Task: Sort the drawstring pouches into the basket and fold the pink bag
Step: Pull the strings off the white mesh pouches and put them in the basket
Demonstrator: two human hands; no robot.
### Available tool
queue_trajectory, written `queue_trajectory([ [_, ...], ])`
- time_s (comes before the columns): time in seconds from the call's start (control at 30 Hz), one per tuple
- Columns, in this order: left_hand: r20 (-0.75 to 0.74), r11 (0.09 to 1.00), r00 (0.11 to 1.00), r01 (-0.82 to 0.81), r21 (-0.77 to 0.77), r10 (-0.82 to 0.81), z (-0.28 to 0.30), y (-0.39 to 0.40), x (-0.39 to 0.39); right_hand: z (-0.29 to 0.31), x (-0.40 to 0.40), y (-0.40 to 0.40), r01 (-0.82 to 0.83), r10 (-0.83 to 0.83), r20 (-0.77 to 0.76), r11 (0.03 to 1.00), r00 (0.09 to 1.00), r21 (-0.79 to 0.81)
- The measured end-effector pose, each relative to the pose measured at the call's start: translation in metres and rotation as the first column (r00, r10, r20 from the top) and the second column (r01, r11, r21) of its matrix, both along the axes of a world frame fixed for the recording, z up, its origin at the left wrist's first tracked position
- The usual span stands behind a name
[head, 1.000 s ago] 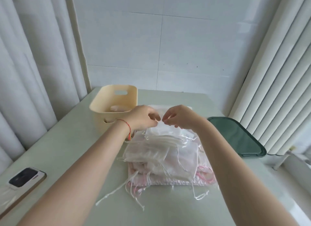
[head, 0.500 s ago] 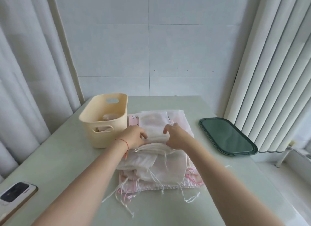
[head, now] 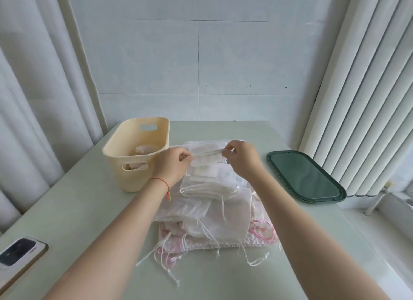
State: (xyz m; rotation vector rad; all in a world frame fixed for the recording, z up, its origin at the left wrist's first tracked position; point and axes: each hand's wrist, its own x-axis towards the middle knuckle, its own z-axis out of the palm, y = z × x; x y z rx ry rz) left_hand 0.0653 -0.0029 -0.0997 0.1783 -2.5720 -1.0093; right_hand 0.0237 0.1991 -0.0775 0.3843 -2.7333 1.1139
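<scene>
Seen from the head camera, a white drawstring pouch (head: 210,157) is pinched at its top edge by both hands and held just above the far end of the pile of pouches (head: 207,201). The left hand (head: 173,165) is curled, fingertips closed on the pouch's left corner; the right hand (head: 240,158) is likewise curled, thumb and forefinger closed on the right corner. The two-cornered hold appears meant to pull the thin fabric taut and free it from the layers beneath, so that only one piece is lifted.

The pile is stacked on the pink bag (head: 257,241), whose gathered edge and pink cords show at the near side; folding it seems to be held back until the stack is cleared. The cream basket (head: 134,158) stands just beside the pile on the left, close to the left hand, and something pale is already seen inside it.

Loose white strings (head: 165,255) trail onto the green table (head: 78,210) and could be caught during a lift. A dark green tray (head: 306,176) lies well apart to the right, and a phone (head: 20,255) rests near the left edge.
</scene>
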Motion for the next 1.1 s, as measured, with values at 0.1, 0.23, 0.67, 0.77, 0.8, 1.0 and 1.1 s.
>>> queue_trajectory([
  [0.1,-0.014,0.986,1.000,0.024,0.162,-0.022,0.001,0.004,-0.002,0.002,-0.002,0.002,0.029,-0.030,-0.006,0.995,1.000,-0.096],
  [0.23,-0.019,0.962,1.000,0.005,0.273,0.001,0.003,0.009,-0.006,-0.003,-0.012,0.008,0.027,-0.026,0.009,0.987,1.000,-0.161],
  [0.67,0.151,0.967,0.980,-0.159,0.200,0.130,-0.004,-0.004,-0.018,-0.021,-0.040,0.026,0.085,-0.082,0.070,0.995,0.994,-0.044],
  [0.77,0.136,0.960,0.986,-0.127,0.251,0.095,-0.007,-0.005,-0.018,-0.024,-0.043,0.026,0.133,-0.132,0.084,0.991,0.988,-0.016],
  [0.8,0.107,0.959,0.988,-0.138,0.247,0.115,-0.008,-0.006,-0.018,-0.025,-0.043,0.026,0.173,-0.170,0.077,0.984,0.982,-0.037],
  [1.0,-0.013,0.839,0.984,-0.142,0.526,0.175,-0.003,0.000,-0.018,-0.020,-0.040,0.024,0.246,-0.222,0.109,0.896,0.969,-0.370],
  [1.1,-0.069,0.566,0.997,0.035,0.824,0.038,0.007,0.004,-0.020,-0.012,-0.034,0.019,0.157,-0.057,0.180,0.773,0.982,-0.614],
])
